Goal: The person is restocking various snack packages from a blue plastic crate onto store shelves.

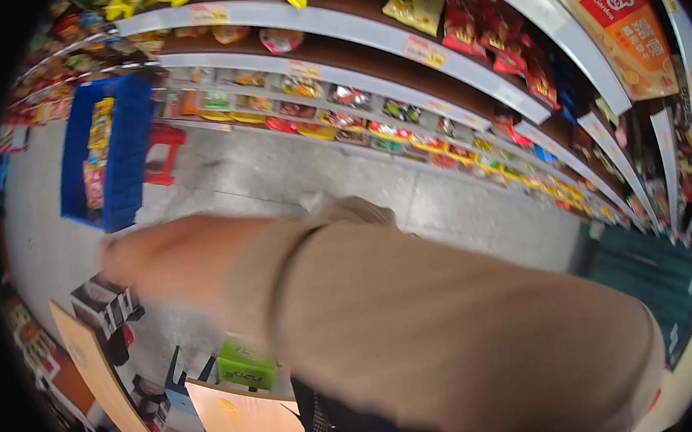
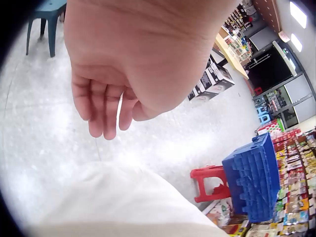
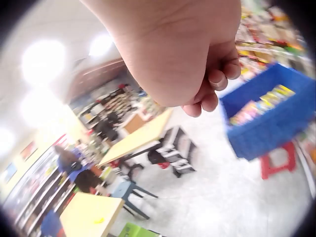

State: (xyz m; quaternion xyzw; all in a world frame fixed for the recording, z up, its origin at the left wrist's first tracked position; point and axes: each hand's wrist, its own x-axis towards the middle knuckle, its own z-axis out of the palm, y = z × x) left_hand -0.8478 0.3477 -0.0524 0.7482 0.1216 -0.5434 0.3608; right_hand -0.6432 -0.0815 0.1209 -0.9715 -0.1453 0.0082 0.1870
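My right arm, in a beige sleeve, stretches across the head view from lower right to left, its hand (image 1: 137,263) blurred. In the right wrist view the right hand (image 3: 192,59) has loosely curled fingers, with nothing visible in them; part of the hand is hidden behind its heel. It overlaps the space beside a blue crate (image 3: 269,121) that contains colourful snack packs (image 3: 261,106). My left hand (image 2: 118,79) appears only in the left wrist view, fingers relaxed and pointing down over the grey floor, holding nothing. Pale cloth (image 2: 118,202) lies below it.
Shelves of packaged snacks (image 1: 465,19) run along the top and right. A red stool (image 1: 167,152) stands by the crate. Wooden tables (image 1: 248,419), a teal stool (image 3: 131,195), black-and-white boxes (image 3: 177,150) and a green box (image 1: 246,363) stand nearby. A person (image 3: 76,170) is farther off.
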